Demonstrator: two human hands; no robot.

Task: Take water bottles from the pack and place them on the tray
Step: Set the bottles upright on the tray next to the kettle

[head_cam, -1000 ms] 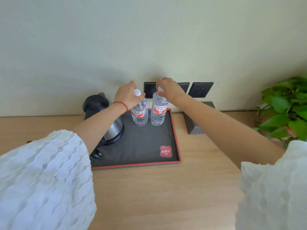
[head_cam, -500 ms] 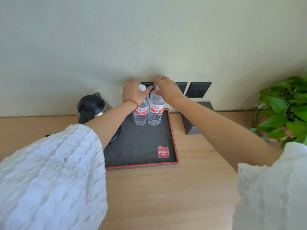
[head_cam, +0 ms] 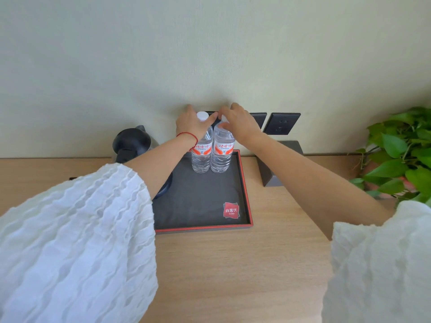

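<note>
On the left of the worktop (head_cam: 210, 264) stands a dark kettle (head_cam: 131, 142), partly hidden by the left forearm, its base reaching onto the tray (head_cam: 245, 180). The left hand (head_cam: 190, 124) rests at the neck of the left bottle (head_cam: 202, 155), its fingers (head_cam: 211, 121) curled round just under the white cap; it grips the bottle. Just beside it, touching or nearly so, is the right bottle (head_cam: 222, 155), and the right hand (head_cam: 240, 123) covers its top with the fingers closed over the cap, so it too looks gripped.

Both bottles stand in the tray's far half, near the back rim and the wall. Each is upright: long axis vertical, cap up, base flat on the dark liner, red labels facing the camera.

The task looks nearly done. Two bottles are set down and only need letting go. No pack shows anywhere in view, so whether more bottles are to come cannot be told. Right of the tray sit a dark box (head_cam: 277, 166) and a leafy plant (head_cam: 401, 155).
</note>
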